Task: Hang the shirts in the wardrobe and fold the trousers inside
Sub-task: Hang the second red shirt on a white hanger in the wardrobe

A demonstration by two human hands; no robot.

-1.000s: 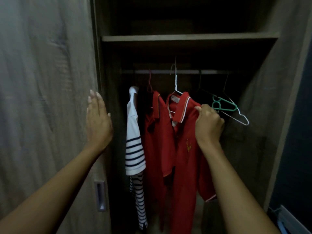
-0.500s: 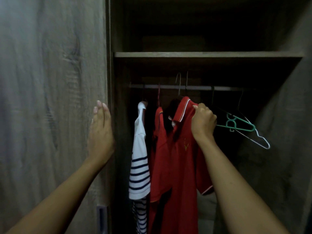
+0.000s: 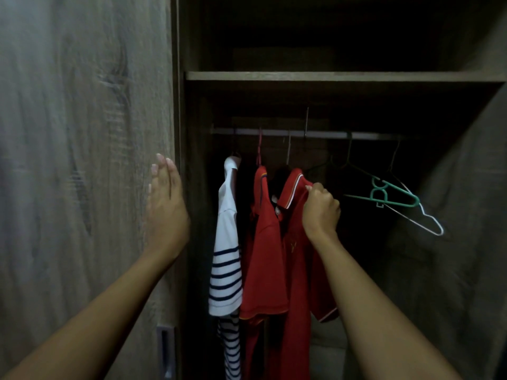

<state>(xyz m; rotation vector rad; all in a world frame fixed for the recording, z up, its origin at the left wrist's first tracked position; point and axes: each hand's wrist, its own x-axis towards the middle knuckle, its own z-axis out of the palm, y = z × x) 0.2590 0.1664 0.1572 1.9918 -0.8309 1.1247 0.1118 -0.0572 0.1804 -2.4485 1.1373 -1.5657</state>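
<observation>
Inside the open wardrobe a rail [image 3: 365,135] carries three hung shirts. A white shirt with navy stripes [image 3: 226,242] hangs at the left. Beside it is a red polo [image 3: 263,256]. A second red polo [image 3: 295,267] with a white-trimmed collar hangs to its right on a wire hanger. My right hand [image 3: 321,212] grips the shoulder of that polo near the collar. My left hand [image 3: 166,212] lies flat with straight fingers against the wardrobe door [image 3: 82,160].
A green hanger [image 3: 384,196] and a white wire hanger [image 3: 422,220] hang bare on the rail's right part. A wooden shelf [image 3: 329,76] runs above the rail. The door has a recessed handle [image 3: 165,352] low down. The wardrobe's right wall [image 3: 452,229] is close.
My right hand carried the red polo deeper and up; its hanger hook now sits on the rail. The view moved closer to the wardrobe. My left hand stayed flat on the door.
</observation>
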